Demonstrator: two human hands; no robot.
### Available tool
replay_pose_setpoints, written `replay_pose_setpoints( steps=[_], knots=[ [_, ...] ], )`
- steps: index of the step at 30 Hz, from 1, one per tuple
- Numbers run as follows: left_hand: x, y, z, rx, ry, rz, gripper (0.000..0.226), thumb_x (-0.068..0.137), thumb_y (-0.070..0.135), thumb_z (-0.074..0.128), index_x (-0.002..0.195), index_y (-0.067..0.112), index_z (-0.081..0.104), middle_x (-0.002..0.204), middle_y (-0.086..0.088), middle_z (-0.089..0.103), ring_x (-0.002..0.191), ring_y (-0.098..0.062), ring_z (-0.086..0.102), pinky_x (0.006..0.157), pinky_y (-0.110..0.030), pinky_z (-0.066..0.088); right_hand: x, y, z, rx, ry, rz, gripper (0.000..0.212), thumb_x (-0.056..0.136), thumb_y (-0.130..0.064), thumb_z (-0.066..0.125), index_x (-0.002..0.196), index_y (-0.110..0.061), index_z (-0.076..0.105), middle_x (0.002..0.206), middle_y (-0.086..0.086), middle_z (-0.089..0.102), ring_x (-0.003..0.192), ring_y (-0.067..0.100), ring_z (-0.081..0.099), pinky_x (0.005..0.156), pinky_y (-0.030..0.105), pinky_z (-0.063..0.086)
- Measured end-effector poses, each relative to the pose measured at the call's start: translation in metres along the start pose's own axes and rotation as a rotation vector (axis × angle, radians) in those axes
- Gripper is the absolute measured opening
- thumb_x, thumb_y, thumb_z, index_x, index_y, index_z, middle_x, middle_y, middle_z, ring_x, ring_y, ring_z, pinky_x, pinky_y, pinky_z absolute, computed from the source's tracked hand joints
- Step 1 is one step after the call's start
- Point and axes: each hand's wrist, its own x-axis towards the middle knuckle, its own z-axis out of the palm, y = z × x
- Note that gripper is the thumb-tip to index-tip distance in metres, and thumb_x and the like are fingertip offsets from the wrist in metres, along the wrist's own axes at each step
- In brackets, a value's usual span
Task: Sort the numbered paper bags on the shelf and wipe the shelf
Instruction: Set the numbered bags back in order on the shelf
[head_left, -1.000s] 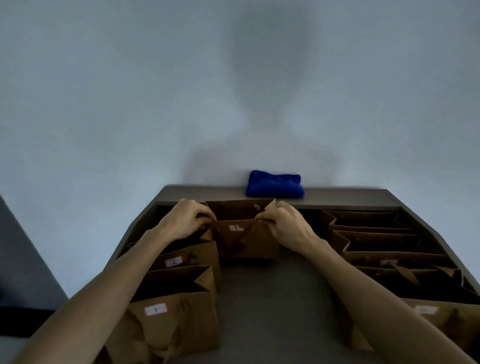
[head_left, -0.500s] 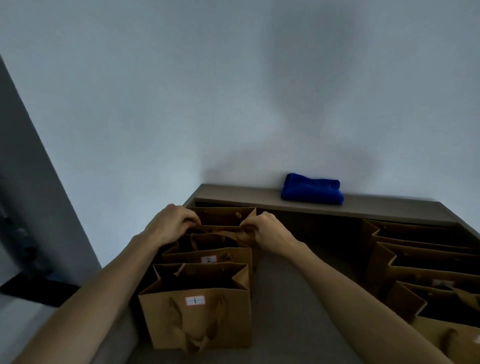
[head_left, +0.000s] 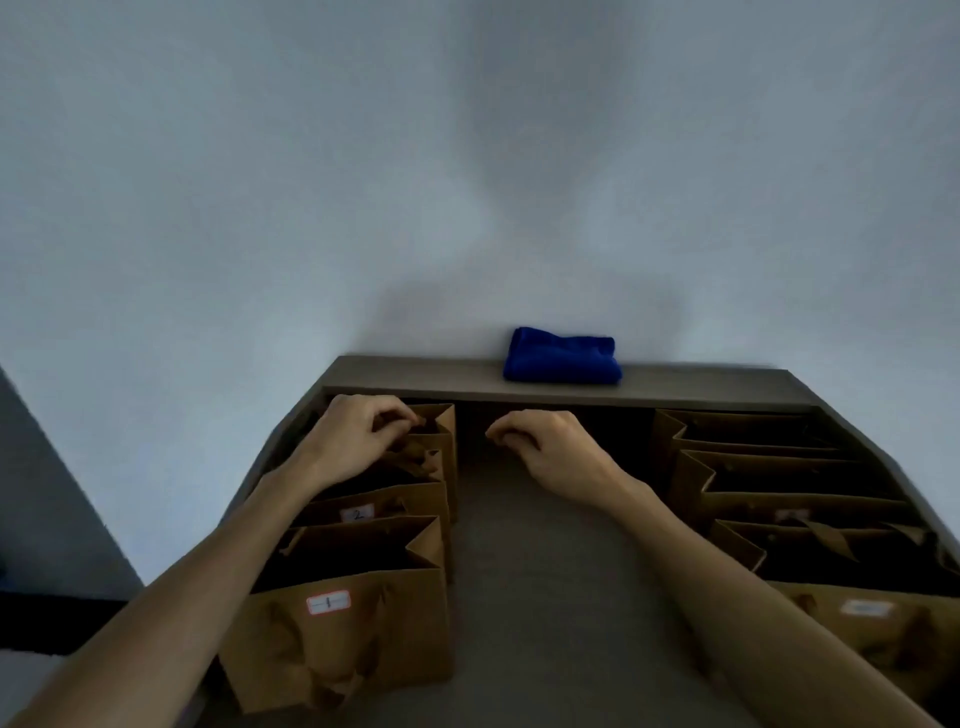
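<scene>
Brown paper bags stand in a row at the left of the grey shelf (head_left: 530, 597): bag 1 (head_left: 337, 639) nearest, bag 2 (head_left: 374, 506) behind it, and bag 3 (head_left: 439, 436) furthest back. My left hand (head_left: 358, 441) has its fingers curled on the top edge of bag 3. My right hand (head_left: 545, 449) hovers over the bare middle of the shelf, fingers loosely curled, holding nothing. Several more bags (head_left: 769, 467) stand in a row at the right; their labels are blurred.
A folded blue cloth (head_left: 563, 356) lies on the raised back ledge (head_left: 701, 387) against the white wall. A dark panel stands off the shelf's left side.
Bag 3 has been carried from the middle of the shelf to the left row behind bag 2. My right hand has let go of it and drawn back to the middle.
</scene>
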Motion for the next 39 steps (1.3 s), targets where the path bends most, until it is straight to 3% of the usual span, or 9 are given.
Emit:
replay_pose_setpoints(
  steps=[6,10,14,17,20,22,28,35,39],
  knots=[
    [0.029,0.081,0.055,-0.116,-0.098,0.244,0.018,0.093,0.028,0.060,0.108,0.032,0.067,0.101,0.021,0.063,0.090,0.007,0.059,0.078,-0.011,0.044,-0.077,0.036,-0.063,-0.092,0.083,0.148,0.025,0.099,-0.017,0.053,0.119,-0.026,0.065,0.112,-0.014,0.065,0.104,-0.003,0.059,0.086,0.011,0.045],
    [0.051,0.131,0.092,-0.157,-0.154,0.391,0.019,0.093,0.029,0.058,0.111,0.033,0.064,0.106,0.020,0.061,0.091,0.010,0.057,0.075,-0.007,0.041,-0.123,0.064,-0.102,-0.136,0.183,0.252,0.022,0.098,-0.016,0.054,0.114,-0.023,0.069,0.102,-0.014,0.069,0.091,-0.005,0.062,0.076,0.009,0.047],
    [0.077,0.170,0.130,-0.172,-0.191,0.462,0.024,0.094,0.023,0.057,0.117,0.028,0.062,0.118,0.011,0.061,0.101,0.002,0.057,0.087,-0.019,0.048,-0.156,0.091,-0.130,-0.184,0.260,0.366,0.021,0.098,-0.016,0.055,0.111,-0.022,0.070,0.097,-0.015,0.069,0.084,-0.010,0.062,0.067,0.006,0.046],
    [0.096,0.190,0.155,-0.135,-0.256,0.449,0.032,0.095,0.018,0.055,0.126,0.028,0.056,0.130,0.008,0.056,0.114,-0.004,0.054,0.097,-0.032,0.049,-0.166,0.105,-0.141,-0.306,0.193,0.433,0.021,0.100,-0.020,0.052,0.113,-0.021,0.068,0.093,-0.018,0.063,0.075,-0.008,0.058,0.065,0.008,0.045],
    [0.109,0.199,0.175,-0.054,-0.301,0.432,0.038,0.095,0.016,0.054,0.130,0.029,0.054,0.136,0.007,0.052,0.124,-0.009,0.050,0.102,-0.040,0.047,-0.173,0.111,-0.145,-0.337,0.015,0.445,0.022,0.100,-0.030,0.050,0.112,-0.026,0.068,0.096,-0.017,0.065,0.086,-0.002,0.059,0.078,0.016,0.046],
    [0.113,0.201,0.183,-0.028,-0.324,0.421,0.037,0.095,0.016,0.053,0.130,0.029,0.054,0.138,0.006,0.052,0.126,-0.011,0.049,0.103,-0.042,0.046,-0.179,0.112,-0.145,-0.343,-0.047,0.438,0.024,0.100,-0.033,0.049,0.115,-0.027,0.067,0.103,-0.014,0.067,0.093,0.002,0.059,0.079,0.013,0.041],
    [0.118,0.199,0.189,-0.040,-0.337,0.419,0.028,0.096,0.022,0.054,0.124,0.026,0.060,0.133,0.002,0.058,0.121,-0.012,0.054,0.101,-0.037,0.047,-0.196,0.108,-0.144,-0.324,-0.019,0.409,0.024,0.098,-0.033,0.054,0.115,-0.025,0.069,0.106,-0.013,0.070,0.093,-0.002,0.062,0.084,0.012,0.045],
    [0.116,0.198,0.179,-0.097,-0.238,0.411,0.024,0.096,0.019,0.056,0.118,0.017,0.065,0.123,-0.004,0.065,0.111,-0.014,0.061,0.094,-0.028,0.049,-0.202,0.107,-0.141,-0.326,0.033,0.395,0.025,0.097,-0.033,0.054,0.115,-0.025,0.069,0.104,-0.013,0.069,0.089,-0.002,0.058,0.074,0.007,0.039],
    [0.112,0.182,0.164,-0.083,-0.199,0.400,0.025,0.096,0.019,0.056,0.119,0.016,0.064,0.119,-0.005,0.066,0.095,-0.009,0.063,0.083,-0.020,0.049,-0.207,0.104,-0.142,-0.304,0.037,0.384,0.022,0.096,-0.034,0.055,0.111,-0.026,0.070,0.090,-0.024,0.060,0.086,-0.001,0.059,0.075,0.013,0.042]
  ],
)
